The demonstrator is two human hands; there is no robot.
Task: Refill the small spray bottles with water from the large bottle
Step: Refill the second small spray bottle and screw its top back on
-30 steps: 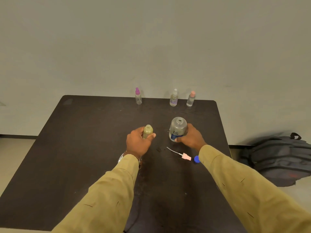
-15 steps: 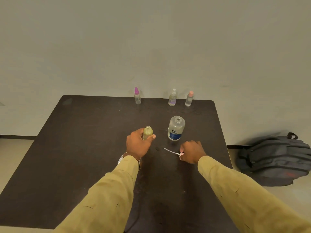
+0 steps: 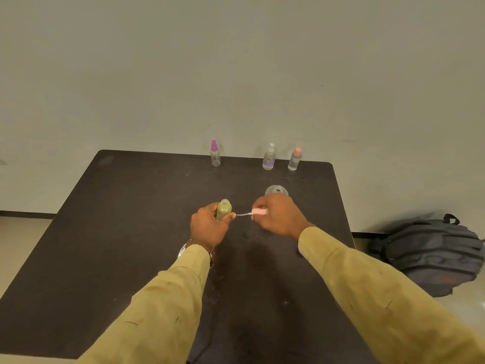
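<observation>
My left hand (image 3: 207,228) grips a small uncapped bottle of yellowish liquid (image 3: 223,209), upright on the dark table (image 3: 131,232). My right hand (image 3: 278,215) holds a pink spray head (image 3: 259,212) sideways, its thin white tube (image 3: 243,214) pointing left and ending just right of the small bottle. The large clear bottle (image 3: 276,191) stands open behind my right hand, mostly hidden by it. Along the far edge stand three small spray bottles: one with a purple cap (image 3: 215,153), one with a clear cap (image 3: 269,157), one with a pink cap (image 3: 294,159).
A dark backpack (image 3: 430,254) lies on the floor to the right of the table. A plain wall rises right behind the table's far edge. A sliver of blue cap (image 3: 299,253) peeks out beside my right sleeve.
My right hand let go of the large bottle, picked the pink spray head up off the table and carried it left toward the small bottle. My left hand stayed on the small bottle.
</observation>
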